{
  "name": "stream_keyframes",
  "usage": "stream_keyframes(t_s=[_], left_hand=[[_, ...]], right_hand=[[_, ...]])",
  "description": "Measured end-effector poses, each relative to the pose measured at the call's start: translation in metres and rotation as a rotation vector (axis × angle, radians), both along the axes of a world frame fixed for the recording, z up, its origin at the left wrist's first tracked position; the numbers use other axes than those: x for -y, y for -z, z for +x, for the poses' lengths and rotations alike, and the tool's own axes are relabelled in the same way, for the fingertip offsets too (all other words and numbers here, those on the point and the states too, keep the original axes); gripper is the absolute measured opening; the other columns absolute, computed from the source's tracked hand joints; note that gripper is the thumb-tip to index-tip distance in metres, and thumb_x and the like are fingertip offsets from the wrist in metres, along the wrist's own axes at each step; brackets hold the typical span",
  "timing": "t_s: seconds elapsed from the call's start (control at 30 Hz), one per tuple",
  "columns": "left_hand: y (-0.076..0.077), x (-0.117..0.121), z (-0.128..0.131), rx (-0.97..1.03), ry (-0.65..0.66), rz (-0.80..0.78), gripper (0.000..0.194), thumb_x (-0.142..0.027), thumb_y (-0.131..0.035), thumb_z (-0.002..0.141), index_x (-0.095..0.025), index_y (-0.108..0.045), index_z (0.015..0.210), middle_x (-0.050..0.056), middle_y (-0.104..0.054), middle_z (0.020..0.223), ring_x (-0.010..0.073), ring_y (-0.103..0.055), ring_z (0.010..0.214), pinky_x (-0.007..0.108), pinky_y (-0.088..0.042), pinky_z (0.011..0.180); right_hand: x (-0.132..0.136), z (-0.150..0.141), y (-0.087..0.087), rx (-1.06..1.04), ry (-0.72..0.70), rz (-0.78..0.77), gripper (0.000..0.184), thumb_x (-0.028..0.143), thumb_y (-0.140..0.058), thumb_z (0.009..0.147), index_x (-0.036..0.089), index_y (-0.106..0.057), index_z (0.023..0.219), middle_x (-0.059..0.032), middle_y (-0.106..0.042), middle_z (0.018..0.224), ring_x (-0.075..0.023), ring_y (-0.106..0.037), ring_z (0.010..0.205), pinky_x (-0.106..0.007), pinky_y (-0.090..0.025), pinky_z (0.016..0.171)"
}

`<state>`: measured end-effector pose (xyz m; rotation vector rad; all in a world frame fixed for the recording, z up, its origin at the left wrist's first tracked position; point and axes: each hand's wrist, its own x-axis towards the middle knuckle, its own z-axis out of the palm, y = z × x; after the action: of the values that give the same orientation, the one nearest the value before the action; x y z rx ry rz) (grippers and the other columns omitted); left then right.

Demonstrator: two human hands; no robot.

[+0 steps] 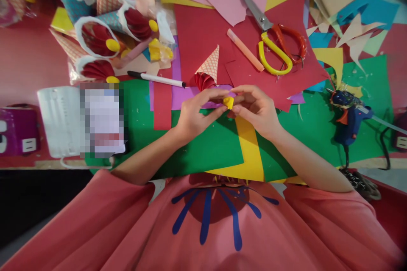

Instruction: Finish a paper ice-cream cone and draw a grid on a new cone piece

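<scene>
Between my fingertips is a small yellow lump [228,102], perhaps modelling clay or crumpled paper; I cannot tell which. My left hand [203,110] pinches it from the left, and my right hand [256,110] grips it from the right. Just beyond my left fingers lies a small paper cone [210,65] with an orange lattice pattern and pleated red paper at its wide end. A white marker with a black cap [157,79] rests left of the cone. Green paper [197,152] spreads beneath my hands, overlapped by a yellow sheet [251,148].
Scissors [263,25] lie open at the back, beside an orange stick-shaped tube [244,50]. A blue glue gun [349,123] sits at the right. Several decorated paper cones [95,38] crowd the back left. A phone [104,118] and a white box [60,120] stand at the left.
</scene>
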<state>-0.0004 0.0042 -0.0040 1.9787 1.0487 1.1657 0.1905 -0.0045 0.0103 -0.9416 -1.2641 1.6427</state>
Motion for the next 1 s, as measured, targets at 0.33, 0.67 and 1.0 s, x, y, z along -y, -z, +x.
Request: stream_keyframes(t_s=[0.33, 0.67, 1.0], left_hand=[[0.001, 0.006, 0.005, 0.221, 0.058, -0.209, 0.031, -0.040, -0.075, 0.081, -0.018, -0.068, 0.101, 0.006, -0.075, 0.096, 0.0147, -0.072, 0.088, 0.024, -0.059, 0.080], [-0.011, -0.001, 0.006, 0.370, -0.005, -0.512, 0.026, -0.043, -0.080, 0.074, -0.018, -0.076, 0.079, 0.003, -0.076, 0.079, 0.0138, -0.072, 0.073, 0.024, -0.059, 0.068], [-0.010, 0.002, 0.005, 0.544, 0.048, -0.696, 0.043, -0.049, -0.072, 0.082, -0.026, -0.069, 0.119, 0.003, -0.075, 0.110, 0.0204, -0.072, 0.103, 0.030, -0.059, 0.089]], right_hand=[[0.006, -0.005, 0.002, 0.225, 0.121, 0.150, 0.030, 0.045, -0.073, 0.081, 0.019, -0.067, 0.093, -0.0023, -0.075, 0.090, -0.0132, -0.072, 0.080, -0.026, -0.060, 0.073], [0.002, -0.002, -0.004, 0.182, 0.120, 0.095, 0.022, 0.042, -0.070, 0.084, 0.020, -0.068, 0.084, 0.0034, -0.070, 0.073, -0.0081, -0.068, 0.062, -0.020, -0.059, 0.061], [-0.006, 0.009, 0.001, 0.315, 0.262, 0.234, 0.043, 0.051, -0.071, 0.082, 0.031, -0.061, 0.119, 0.0040, -0.066, 0.080, -0.0098, -0.062, 0.060, -0.026, -0.057, 0.058]])
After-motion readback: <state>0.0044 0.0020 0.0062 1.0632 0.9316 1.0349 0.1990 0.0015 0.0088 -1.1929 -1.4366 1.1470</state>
